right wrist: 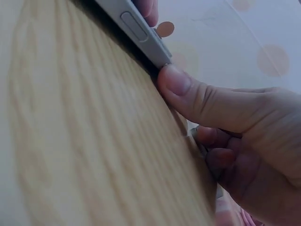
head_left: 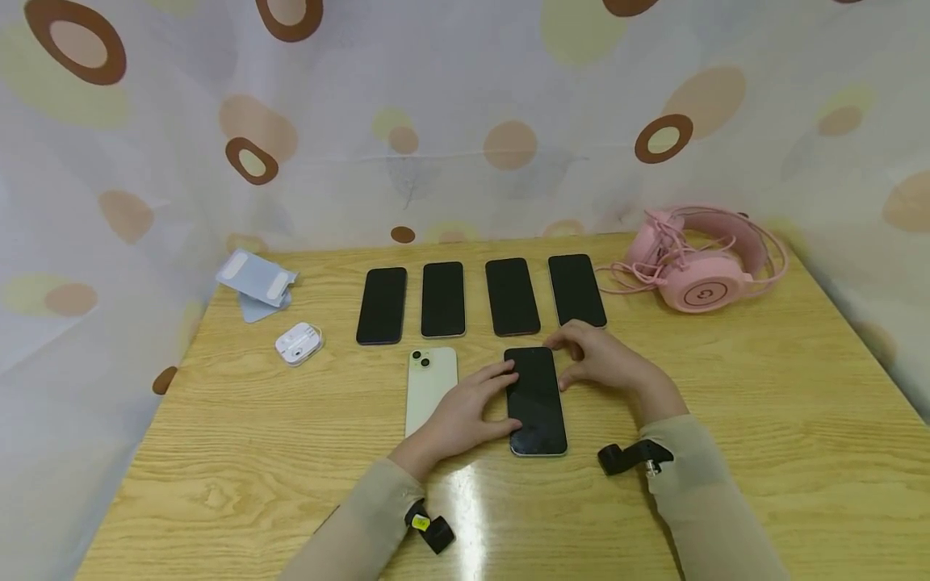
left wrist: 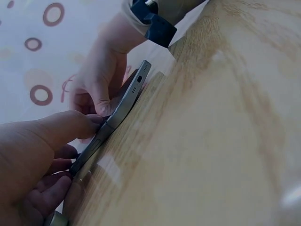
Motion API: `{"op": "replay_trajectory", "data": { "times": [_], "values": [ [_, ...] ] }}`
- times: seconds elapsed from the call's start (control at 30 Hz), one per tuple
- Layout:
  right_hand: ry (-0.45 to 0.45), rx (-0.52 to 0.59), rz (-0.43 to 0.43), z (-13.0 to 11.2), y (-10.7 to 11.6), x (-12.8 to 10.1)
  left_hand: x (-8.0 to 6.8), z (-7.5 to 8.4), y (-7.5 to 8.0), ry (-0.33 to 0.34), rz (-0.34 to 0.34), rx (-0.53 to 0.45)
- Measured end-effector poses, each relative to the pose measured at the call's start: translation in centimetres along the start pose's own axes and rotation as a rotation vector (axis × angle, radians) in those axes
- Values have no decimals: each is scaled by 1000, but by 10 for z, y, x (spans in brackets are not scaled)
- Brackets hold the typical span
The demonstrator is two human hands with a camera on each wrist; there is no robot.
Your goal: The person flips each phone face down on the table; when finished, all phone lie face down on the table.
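Observation:
A phone with a dark screen (head_left: 538, 403) lies face up at the middle of the wooden table (head_left: 763, 379). My left hand (head_left: 501, 386) holds its left edge, thumb on top and fingers curled under the side (left wrist: 56, 155). My right hand (head_left: 565, 361) grips the phone's far right corner, its thumb pressed against the metal side (right wrist: 188, 89). The phone's edge (left wrist: 127, 101) looks slightly raised off the table on the left. A pale green phone (head_left: 432, 386) lies face down just left of my left hand.
Several phones with dark screens lie in a row behind, from the leftmost phone (head_left: 382, 305) to the rightmost phone (head_left: 577, 289). Pink headphones (head_left: 701, 262) sit at the back right. A white earbud case (head_left: 298, 343) and blue-grey packets (head_left: 256, 281) lie at the back left. A spotted curtain (head_left: 465, 121) surrounds the table.

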State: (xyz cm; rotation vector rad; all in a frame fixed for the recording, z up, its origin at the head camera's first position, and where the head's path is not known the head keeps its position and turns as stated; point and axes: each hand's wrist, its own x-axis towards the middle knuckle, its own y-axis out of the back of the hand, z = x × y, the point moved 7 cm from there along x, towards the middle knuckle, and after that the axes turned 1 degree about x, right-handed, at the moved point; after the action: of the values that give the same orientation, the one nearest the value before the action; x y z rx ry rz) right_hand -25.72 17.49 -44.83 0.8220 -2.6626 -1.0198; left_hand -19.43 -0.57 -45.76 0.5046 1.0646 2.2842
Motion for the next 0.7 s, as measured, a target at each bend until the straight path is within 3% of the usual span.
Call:
{"op": "replay_trajectory", "data": {
  "times": [0.47, 0.7],
  "values": [
    [86, 114, 95, -5, 7, -1, 0, 0, 3, 33, -4, -55],
    [117, 88, 119, -18, 9, 2, -1, -3, 4, 33, 35, -108]
  ]
}}
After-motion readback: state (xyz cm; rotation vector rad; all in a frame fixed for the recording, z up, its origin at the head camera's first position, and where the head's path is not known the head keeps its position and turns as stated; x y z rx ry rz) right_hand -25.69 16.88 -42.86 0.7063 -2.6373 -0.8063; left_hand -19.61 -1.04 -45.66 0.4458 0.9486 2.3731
